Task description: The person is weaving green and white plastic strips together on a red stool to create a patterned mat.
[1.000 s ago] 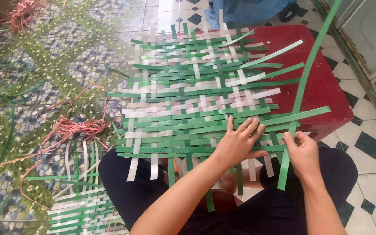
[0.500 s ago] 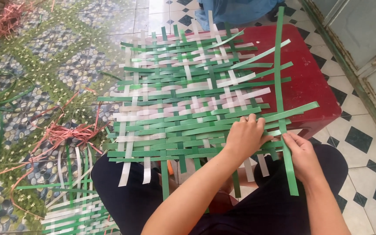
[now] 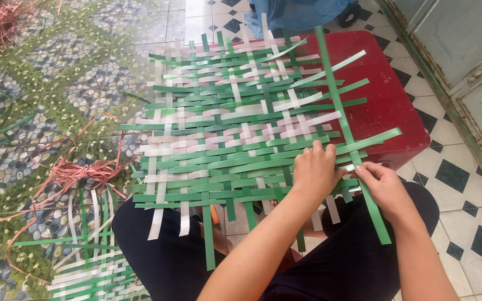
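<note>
The left hand (image 3: 313, 173) presses flat, ungripping, on the green-and-white woven strip mat (image 3: 235, 128), pinning crossings while the right hand (image 3: 383, 187) pinches the long green strip (image 3: 341, 111) at the mat's right edge.

The woven mat (image 3: 235, 128) is green and white stripes crossing. The stool (image 3: 391, 106) is red. Far left, pink string (image 3: 79, 170) — on a pebble-and-flower floor (image 3: 57, 83) — right floor tiles (image 3: 470, 223) white with dark diamonds

Woven mat (image 3: 235, 134) lies on stool (image 3: 397, 106), near edge over the person's lap. Left hand (image 3: 313, 173) rests on mat's near right part; right hand (image 3: 383, 187) just right of it, on the long strip (image 3: 347, 128) crossing the mat near to far. Strap bundle (image 3: 79, 173) on floor (image 3: 57, 83), left.
</note>
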